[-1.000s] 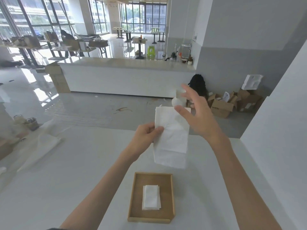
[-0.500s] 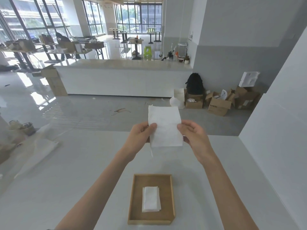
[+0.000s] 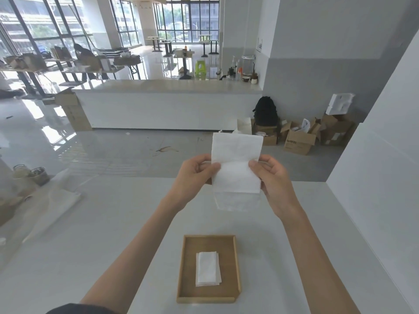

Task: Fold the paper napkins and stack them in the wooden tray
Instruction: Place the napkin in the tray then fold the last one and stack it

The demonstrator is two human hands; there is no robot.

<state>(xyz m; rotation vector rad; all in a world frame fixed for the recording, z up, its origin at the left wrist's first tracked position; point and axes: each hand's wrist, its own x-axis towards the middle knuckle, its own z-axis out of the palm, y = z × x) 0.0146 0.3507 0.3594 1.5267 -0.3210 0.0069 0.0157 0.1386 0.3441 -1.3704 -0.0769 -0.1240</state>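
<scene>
napkin [image 3: 235, 164] hiding fingertips, lower flap blurred

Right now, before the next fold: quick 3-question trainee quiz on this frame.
1. True or false: the wooden tray is empty.
2. Left hand, right hand: which pinches the held napkin? A left only, B right only, C both.
3. Fill in: the folded stack lies ___ the tray.
Key: 1 false; 2 C; 3 inside.

White table [image 3: 102, 245]: wooden tray [image 3: 227, 252] (folded napkins [image 3: 208, 268] inside), clear plastic [image 3: 56, 200] leftward
</scene>
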